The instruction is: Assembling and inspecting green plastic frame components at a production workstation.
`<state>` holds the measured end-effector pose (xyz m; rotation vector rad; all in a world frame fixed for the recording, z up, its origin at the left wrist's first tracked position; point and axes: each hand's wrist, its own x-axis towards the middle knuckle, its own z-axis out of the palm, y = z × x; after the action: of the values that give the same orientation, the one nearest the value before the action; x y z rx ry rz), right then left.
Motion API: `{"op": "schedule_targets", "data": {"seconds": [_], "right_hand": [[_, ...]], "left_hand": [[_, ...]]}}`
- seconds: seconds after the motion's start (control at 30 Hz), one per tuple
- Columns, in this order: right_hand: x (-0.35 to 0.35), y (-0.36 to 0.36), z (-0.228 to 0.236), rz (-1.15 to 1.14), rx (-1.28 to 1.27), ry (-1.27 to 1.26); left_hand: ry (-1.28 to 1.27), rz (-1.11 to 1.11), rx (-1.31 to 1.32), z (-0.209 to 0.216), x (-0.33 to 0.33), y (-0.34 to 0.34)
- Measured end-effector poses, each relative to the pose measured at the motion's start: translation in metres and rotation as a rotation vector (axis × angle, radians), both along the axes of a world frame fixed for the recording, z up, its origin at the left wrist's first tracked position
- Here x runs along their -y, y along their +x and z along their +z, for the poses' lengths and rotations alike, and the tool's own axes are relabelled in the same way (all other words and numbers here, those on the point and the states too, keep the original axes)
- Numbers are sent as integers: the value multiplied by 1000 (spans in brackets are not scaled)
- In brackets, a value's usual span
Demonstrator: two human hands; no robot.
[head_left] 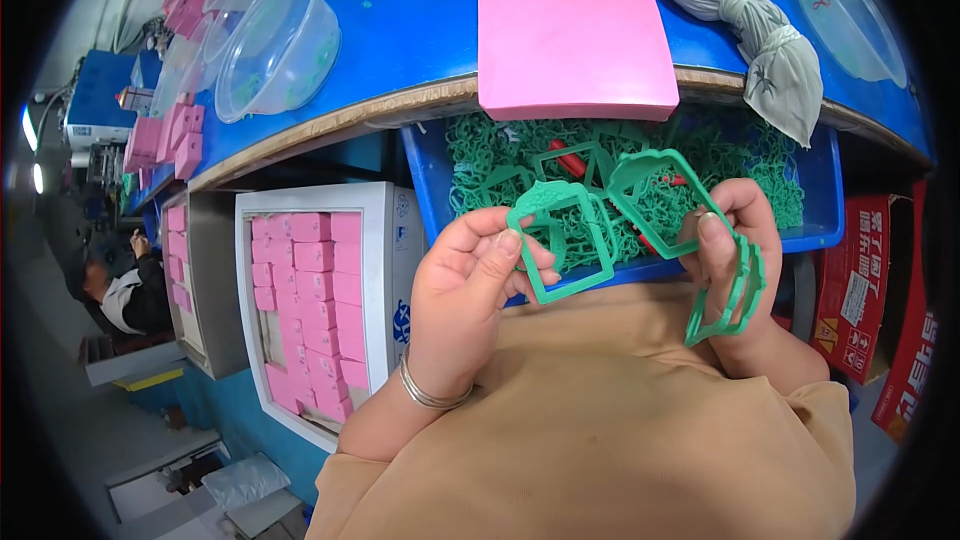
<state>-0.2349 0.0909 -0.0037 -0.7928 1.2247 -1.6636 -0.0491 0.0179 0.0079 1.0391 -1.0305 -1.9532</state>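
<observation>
A square green plastic frame with a scalloped, textured top edge is pinched between the thumb and fingers of my left hand. Opposite it, my right hand grips a similar green frame, and more green frames hang stacked against that palm. Both hands are above the near side of a blue bin. Inside the bin lie curly green plastic scraps, further green frames and a few red pieces. A bracelet circles my left wrist.
A pink block overhangs the edge of the blue table. Clear plastic bowls and a tied grey cloth bundle rest there too. Left stands a white box of pink blocks; right, a red carton. Another person is far left.
</observation>
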Motion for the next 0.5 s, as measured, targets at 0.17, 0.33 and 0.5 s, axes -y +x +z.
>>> {"op": "schedule_targets", "data": {"seconds": [0.17,0.33,0.5], "right_hand": [[-1,5,1,-47,137,-19],[0,6,-4,42,13,85],[-1,9,-6,37,-32,31]], "left_hand": [[-4,-23,-70,-1,-1,2],[-17,-44,-99,-3,-2,6],[-310,30,193,-9,0,2]]}}
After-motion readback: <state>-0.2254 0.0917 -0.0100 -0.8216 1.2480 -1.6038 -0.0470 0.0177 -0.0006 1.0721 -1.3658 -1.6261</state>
